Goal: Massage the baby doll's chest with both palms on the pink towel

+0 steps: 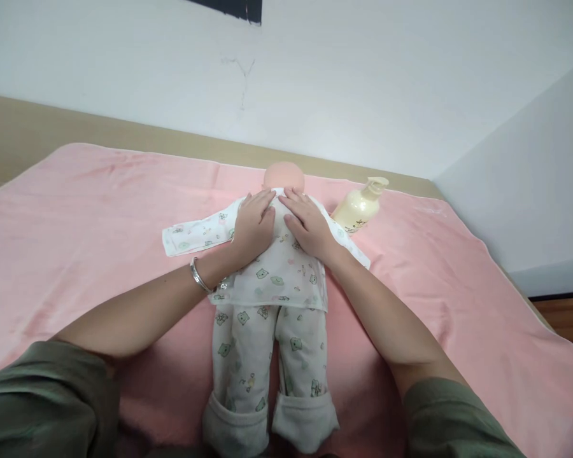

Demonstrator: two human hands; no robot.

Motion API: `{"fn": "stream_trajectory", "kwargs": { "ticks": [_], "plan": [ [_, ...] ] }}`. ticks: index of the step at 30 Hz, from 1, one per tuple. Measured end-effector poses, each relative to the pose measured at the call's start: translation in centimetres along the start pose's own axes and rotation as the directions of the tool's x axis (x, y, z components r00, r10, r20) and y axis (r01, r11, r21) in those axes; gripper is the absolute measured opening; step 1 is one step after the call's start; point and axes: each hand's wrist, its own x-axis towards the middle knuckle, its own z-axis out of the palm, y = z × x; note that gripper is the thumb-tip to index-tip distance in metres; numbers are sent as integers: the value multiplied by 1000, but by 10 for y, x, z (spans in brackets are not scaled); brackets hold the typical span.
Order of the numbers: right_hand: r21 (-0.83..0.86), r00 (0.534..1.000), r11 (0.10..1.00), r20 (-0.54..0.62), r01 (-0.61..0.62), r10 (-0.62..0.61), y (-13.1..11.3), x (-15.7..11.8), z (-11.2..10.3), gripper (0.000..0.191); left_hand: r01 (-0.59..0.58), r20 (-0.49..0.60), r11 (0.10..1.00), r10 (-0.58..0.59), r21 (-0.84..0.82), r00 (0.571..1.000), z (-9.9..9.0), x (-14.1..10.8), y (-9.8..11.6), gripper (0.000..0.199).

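Doll (277,280) in view on my head camera: it lies stretched out on a pink blanket (439,286), its head (284,173) toward the wall (344,83) and its legs toward me. Both my arms reach forward from the bottom corners and angle inward, so the doll's body sits between the forearms. My left grip (253,227), with a silver bracelet (199,277) at the wrist, rests flat on the upper part of the printed shirt (277,264), fingers pointing up and inward to the collar. My right grip (311,227) mirrors it on the other side, its thumb slightly spread from the fingers. Neither is closed around anything; both are wide and laid on the cloth, fingertips near each other with a narrow gap between, just below the head. The chest of the shirt lies directly under them, while its sleeves stretch out to either side and the trousers (246,343), cuffs folded, run down between my forearms. Beside the sleeve on the right I see a pump bottle (360,207), its base hidden. The blanket covers most of the desk (9,137).
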Motion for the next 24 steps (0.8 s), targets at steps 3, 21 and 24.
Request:
{"fn": "stream_trajectory", "kwargs": {
  "ticks": [3,21,24],
  "plan": [
    [-98,991,986,-12,-132,132,-22,-12,1,56,12,6,1000,-12,5,1000,-2,-4,-5,47],
    [-188,972,953,-26,-236,236,-33,-14,0,58,-8,-59,998,4,-58,998,-3,-7,-16,41],
    [-269,988,951,-36,-154,150,-73,-38,10,60,-3,-56,998,0,-58,998,-3,-7,-15,41]
  ]
}}
